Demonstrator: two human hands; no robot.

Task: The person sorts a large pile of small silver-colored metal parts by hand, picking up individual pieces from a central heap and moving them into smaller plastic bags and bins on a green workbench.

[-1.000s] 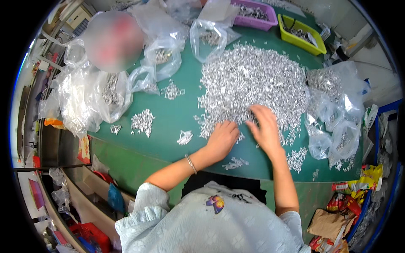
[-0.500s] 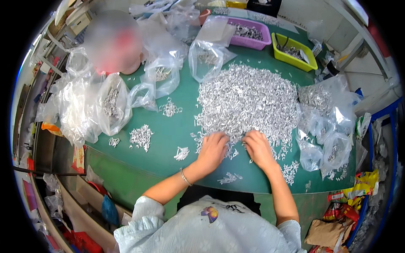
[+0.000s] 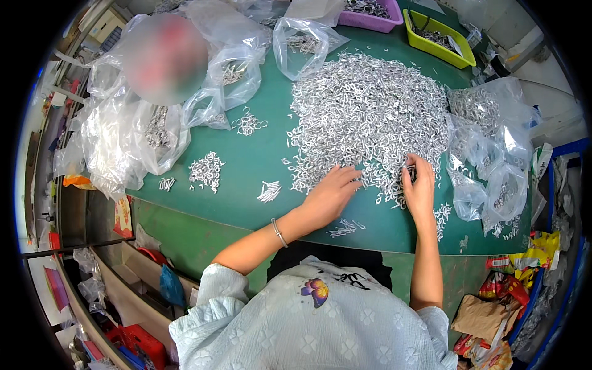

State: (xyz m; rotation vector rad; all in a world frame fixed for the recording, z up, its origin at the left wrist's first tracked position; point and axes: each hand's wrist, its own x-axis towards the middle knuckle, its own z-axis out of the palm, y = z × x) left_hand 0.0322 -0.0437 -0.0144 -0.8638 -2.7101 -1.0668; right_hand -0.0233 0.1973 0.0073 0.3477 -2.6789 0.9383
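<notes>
A large heap of small silvery metal pieces, many shaped like hooks or loops, spreads over the green table. My left hand lies at the heap's near edge, palm down, fingers stretched over the pieces. Farther right, my right hand rests at the near right edge with thumb and fingers apart and bent around some pieces. No piece is plainly gripped in either hand. Just in front of me lies a small group of slim straight pieces. Left of my left hand sits another small bundle of straight pieces.
Smaller piles of metal pieces lie to the left, beside clear plastic bags. More filled bags stand at the right. A purple basin and a yellow-green basin hold metal parts at the back. A blurred person is across the table.
My hands have moved apart, the right one toward the right along the heap's edge. The heap's near edge has shifted, with loose pieces now between the hands. The view has tilted lower.
</notes>
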